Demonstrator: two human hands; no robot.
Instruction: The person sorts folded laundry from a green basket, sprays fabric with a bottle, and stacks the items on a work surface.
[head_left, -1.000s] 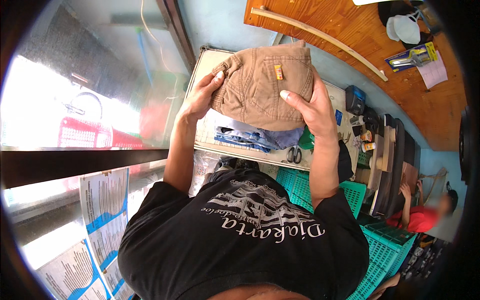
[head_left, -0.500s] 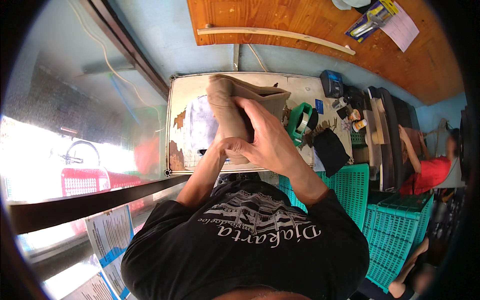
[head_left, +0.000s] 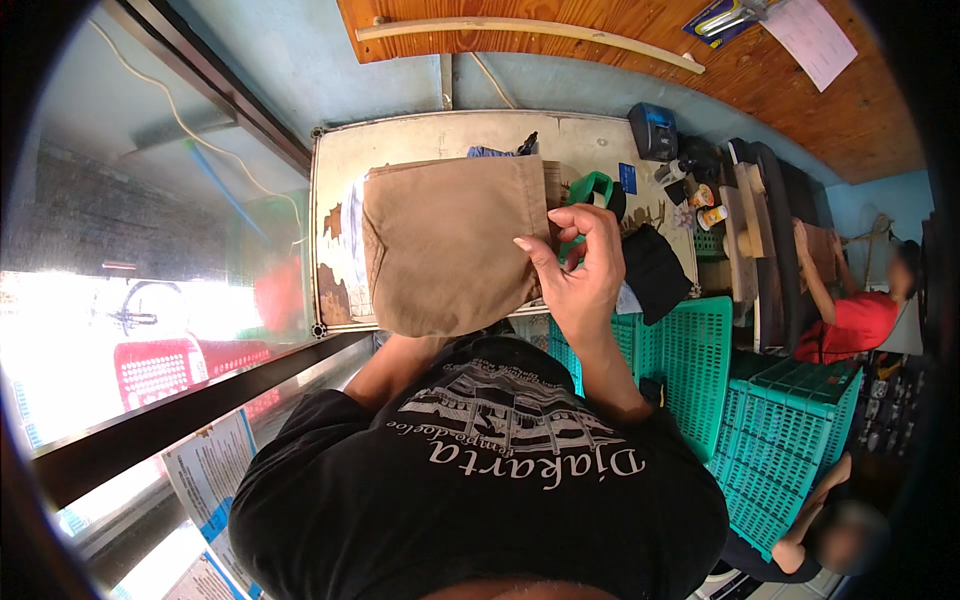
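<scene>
A folded brown cloth garment (head_left: pixel 450 245) with stitched hems is spread broad over the table, its rounded lower fold hanging toward me. Under that fold goes my left forearm (head_left: pixel 395 365); the garment hides my left hand, so its fingers do not show. At the garment's right edge is my right hand (head_left: pixel 585 260), thumb and forefinger apart, the thumb tip against the cloth. Pale bluish cloth (head_left: pixel 352 225) shows past the garment's left side. Partly behind my right fingers stands a green tape dispenser (head_left: pixel 590 188).
The worn cream table (head_left: pixel 400 140) also bears a black cloth (head_left: pixel 655 275) at right. Teal plastic crates (head_left: pixel 780 450) stand right of me. A wooden board (head_left: pixel 560 45) hangs on the far wall. A person in red (head_left: pixel 850 325) works at far right.
The brown garment has gone from a bunched, upright bundle to a broad flat fold facing me. My right hand has moved off its middle to its right edge; my left hand has gone underneath.
</scene>
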